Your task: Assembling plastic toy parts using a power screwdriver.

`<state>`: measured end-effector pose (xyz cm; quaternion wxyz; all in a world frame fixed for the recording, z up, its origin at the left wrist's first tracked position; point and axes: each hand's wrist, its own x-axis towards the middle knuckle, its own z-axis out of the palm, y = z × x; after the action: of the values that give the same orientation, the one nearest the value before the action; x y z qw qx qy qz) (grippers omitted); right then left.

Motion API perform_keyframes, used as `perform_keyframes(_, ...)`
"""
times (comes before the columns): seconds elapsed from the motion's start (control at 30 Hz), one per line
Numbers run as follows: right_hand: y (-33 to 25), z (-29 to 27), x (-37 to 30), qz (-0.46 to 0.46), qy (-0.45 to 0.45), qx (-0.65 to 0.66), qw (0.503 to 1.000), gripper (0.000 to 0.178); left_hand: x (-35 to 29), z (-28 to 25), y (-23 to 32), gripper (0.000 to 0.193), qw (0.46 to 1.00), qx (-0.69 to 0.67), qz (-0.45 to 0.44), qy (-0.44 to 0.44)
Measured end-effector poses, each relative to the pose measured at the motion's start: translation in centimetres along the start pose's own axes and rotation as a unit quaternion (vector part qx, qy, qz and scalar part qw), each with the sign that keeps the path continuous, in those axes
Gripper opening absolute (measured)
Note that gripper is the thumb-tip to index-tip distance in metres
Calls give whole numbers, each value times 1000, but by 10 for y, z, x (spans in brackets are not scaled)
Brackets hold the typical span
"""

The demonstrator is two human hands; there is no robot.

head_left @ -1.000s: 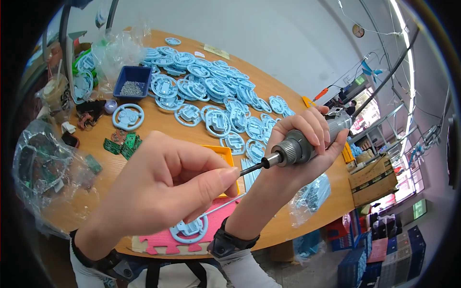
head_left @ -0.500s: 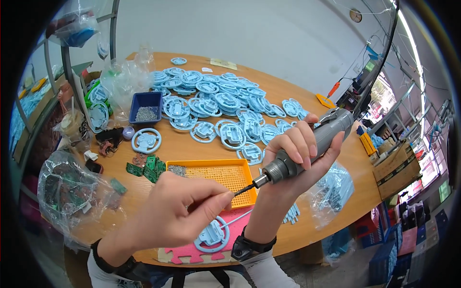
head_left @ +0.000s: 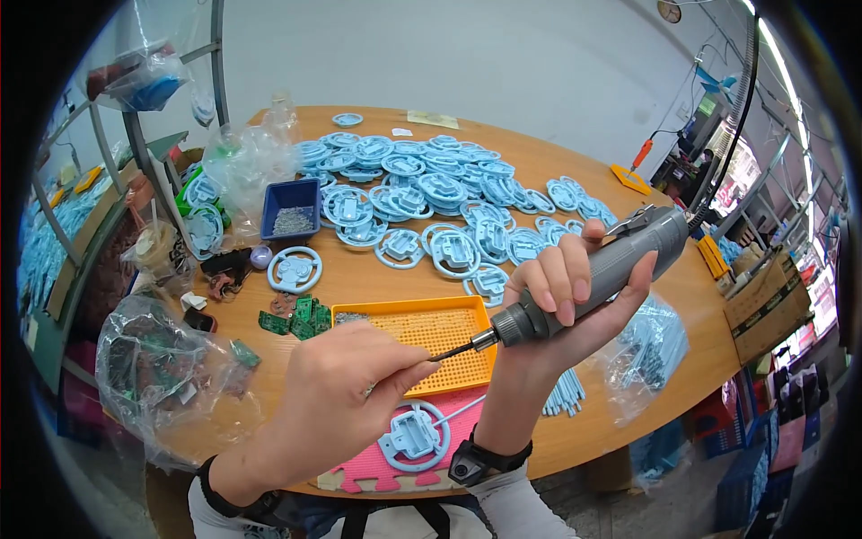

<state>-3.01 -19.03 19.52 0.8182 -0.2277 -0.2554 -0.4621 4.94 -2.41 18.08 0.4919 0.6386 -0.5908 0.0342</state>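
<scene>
My right hand [head_left: 570,296] is wrapped round a grey electric screwdriver [head_left: 620,260], which points down and to the left. The thumb and fingers of my left hand [head_left: 368,386] pinch the dark bit [head_left: 452,351] near its tip; whether a screw sits there is hidden. Below both hands, a light blue plastic wheel-shaped part [head_left: 414,435] with a thin stick [head_left: 462,410] lies on a pink foam mat [head_left: 364,467]. Behind the bit stands a yellow tray [head_left: 489,334] with a grid of holes and small screws in its far left corner.
Many blue wheel-shaped parts [head_left: 440,189] are heaped across the wooden table [head_left: 557,162]. A dark blue bin [head_left: 292,235] of screws, green circuit boards [head_left: 310,316] and a clear bag [head_left: 135,359] lie left. Blue sticks [head_left: 564,393] and a bagged bundle [head_left: 646,346] lie right.
The whole scene has shifted slightly right and down in view. My hands keep the same hold on the screwdriver and its bit, and the part stays on the mat.
</scene>
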Motion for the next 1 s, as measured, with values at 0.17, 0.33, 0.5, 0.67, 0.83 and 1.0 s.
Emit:
perform_keyframes(0.17, -1, -2, -4, -14, 18, -13, 1000, 45, -1, 0, 5, 15, 978, 176, 107, 17)
perform_keyframes(0.33, 0, 1, -7, -43, 27, -10, 999, 44, -7, 9, 7, 20, 942, 287, 167, 56)
perform_keyframes(0.5, -4, 1, -9, -24, -24, 7, 999, 61, -2, 7, 7, 11, 985, 145, 93, -1)
perform_keyframes(0.67, -10, -1, -7, 40, -49, 72, 995, 60, 6, -6, 16, 7, 963, -165, -161, -142)
perform_keyframes(0.83, -4, -4, -8, 52, -20, 96, 994, 59, 10, -9, 6, 15, 842, -369, -335, -205)
perform_keyframes(1.0, -8, 12, -9, -1, 9, 30, 1000, 57, 10, -3, 15, 9, 969, -154, -160, -107)
